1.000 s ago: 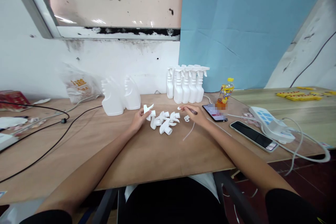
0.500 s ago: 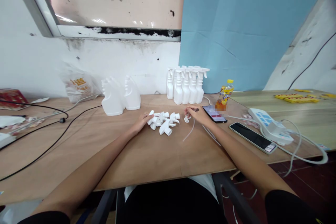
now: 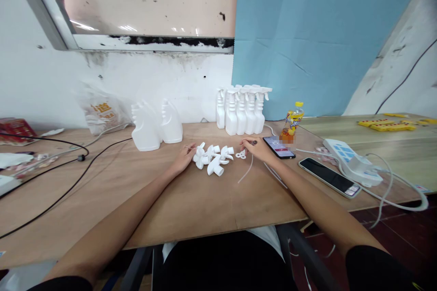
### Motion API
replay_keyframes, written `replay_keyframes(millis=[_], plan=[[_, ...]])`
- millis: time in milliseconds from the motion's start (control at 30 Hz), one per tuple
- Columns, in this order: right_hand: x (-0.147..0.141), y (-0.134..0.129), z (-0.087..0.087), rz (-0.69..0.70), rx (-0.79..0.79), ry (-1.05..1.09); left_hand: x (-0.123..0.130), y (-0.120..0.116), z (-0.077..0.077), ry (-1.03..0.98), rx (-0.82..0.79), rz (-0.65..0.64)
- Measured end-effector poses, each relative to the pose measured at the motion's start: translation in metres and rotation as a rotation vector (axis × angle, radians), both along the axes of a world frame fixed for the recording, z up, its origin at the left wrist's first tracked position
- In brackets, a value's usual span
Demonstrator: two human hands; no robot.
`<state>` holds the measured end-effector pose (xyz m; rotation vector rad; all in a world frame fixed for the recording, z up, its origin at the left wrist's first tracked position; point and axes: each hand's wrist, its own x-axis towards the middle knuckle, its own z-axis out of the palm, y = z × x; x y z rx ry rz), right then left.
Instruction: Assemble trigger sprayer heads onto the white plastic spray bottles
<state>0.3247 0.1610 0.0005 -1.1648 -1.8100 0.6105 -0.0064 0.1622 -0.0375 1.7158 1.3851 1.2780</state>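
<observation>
Rests the left hand at the left edge of the clustered white spray heads on the desk, with a grip too hidden to tell, and clasps a brown object in the right hand, with fingertips at the white rings just right of the cluster.

Spray heads are lying on the table at your twelve o'clock, small rings at their three. Behind, spray bottles are standing just past twelve, headless bottles at eleven, a drink bottle at one; a phone is lying at two.
</observation>
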Motion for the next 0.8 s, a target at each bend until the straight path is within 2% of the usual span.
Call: replay_keyframes(millis=[167,333,433,500,600,800], plan=[[-0.001,-0.004,0.005,0.004,0.020,-0.050,-0.005,0.009,-0.007,0.042,0.013,0.107],[0.000,-0.002,0.001,0.008,0.022,-0.045,-0.005,0.004,-0.003,0.094,-0.007,0.080],[0.001,0.006,-0.002,0.032,-0.004,0.098,-0.003,-0.001,0.001,0.109,0.002,0.047],[0.001,0.017,0.003,0.066,-0.036,0.283,-0.002,-0.002,0.002,0.106,0.004,0.036],[-0.004,0.044,0.026,0.086,-0.109,0.622,-0.001,-0.003,0.003,0.090,-0.009,0.026],[-0.021,0.108,0.092,0.081,-0.197,0.835,-0.003,0.000,0.000,0.038,-0.023,0.021]])
